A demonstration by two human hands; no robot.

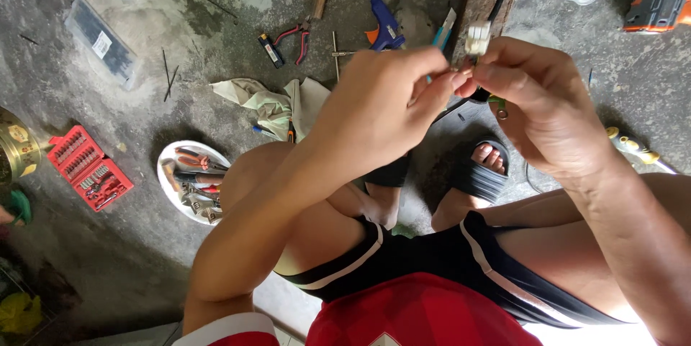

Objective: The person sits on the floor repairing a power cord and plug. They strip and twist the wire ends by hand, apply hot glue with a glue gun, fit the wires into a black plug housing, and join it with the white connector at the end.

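My left hand (381, 112) is raised in front of me with its fingers pinched on a thin light-blue tool (440, 38) whose tip points up toward a small white plastic connector (478, 36). My right hand (543, 105) grips that connector between thumb and fingers; dark wires and a green-yellow wire with a ring terminal (499, 107) hang below it. The two hands touch at the fingertips. I am squatting, my knees and black sandals (481, 173) below the hands.
On the concrete floor lie a blue glue gun (384, 23), red-handled pliers (296, 36), a crumpled cloth (277, 105), a white dish of tools (188, 182), a red bit set (89, 167), a bag of black ties (101, 40), an orange drill (661, 2) and a yellow-handled screwdriver (633, 146).
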